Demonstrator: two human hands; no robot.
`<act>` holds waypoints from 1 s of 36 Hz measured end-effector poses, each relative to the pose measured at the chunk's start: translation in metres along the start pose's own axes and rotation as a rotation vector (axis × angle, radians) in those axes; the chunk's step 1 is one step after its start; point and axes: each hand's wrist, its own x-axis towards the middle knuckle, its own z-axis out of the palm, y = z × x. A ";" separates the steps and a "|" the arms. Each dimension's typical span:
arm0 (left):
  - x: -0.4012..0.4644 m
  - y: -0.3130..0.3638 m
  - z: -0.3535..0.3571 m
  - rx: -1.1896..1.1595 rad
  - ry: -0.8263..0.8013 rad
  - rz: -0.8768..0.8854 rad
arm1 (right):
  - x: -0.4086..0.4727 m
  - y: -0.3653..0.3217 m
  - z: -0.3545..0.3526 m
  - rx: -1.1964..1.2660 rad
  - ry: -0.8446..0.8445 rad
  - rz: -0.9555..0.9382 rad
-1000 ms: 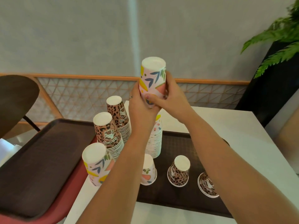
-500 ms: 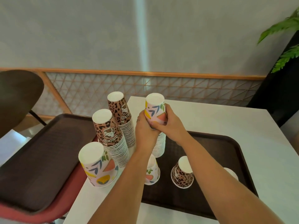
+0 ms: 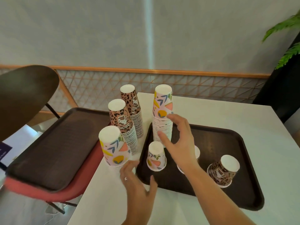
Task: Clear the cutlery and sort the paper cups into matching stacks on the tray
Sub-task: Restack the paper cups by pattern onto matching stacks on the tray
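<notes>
A tall stack of floral paper cups stands upside down at the back left corner of the dark brown tray. My right hand hovers open just beside and in front of that stack, holding nothing. My left hand is open low at the tray's left edge. A single floral cup sits inverted on the tray between my hands. A leopard-print cup stands on the tray's right part; another cup is mostly hidden behind my right wrist.
Off the tray on the white table stand two leopard-print stacks and a short floral stack. A second brown tray rests on a red chair at left. A plant is at far right.
Both hands lowered the floral cups onto the tall stack on the tray, then let go. My right hand drew back open; my left hand dropped to the tray's left edge.
</notes>
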 end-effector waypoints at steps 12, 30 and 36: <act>0.022 -0.069 -0.059 -0.051 -0.061 -0.299 | -0.051 -0.043 0.076 0.082 -0.323 0.210; 0.067 -0.129 -0.065 -0.279 -0.710 -0.365 | -0.072 -0.051 0.130 -0.064 -0.095 0.461; 0.069 -0.129 -0.075 -0.283 -0.791 -0.332 | -0.078 -0.058 0.114 -0.001 -0.050 0.547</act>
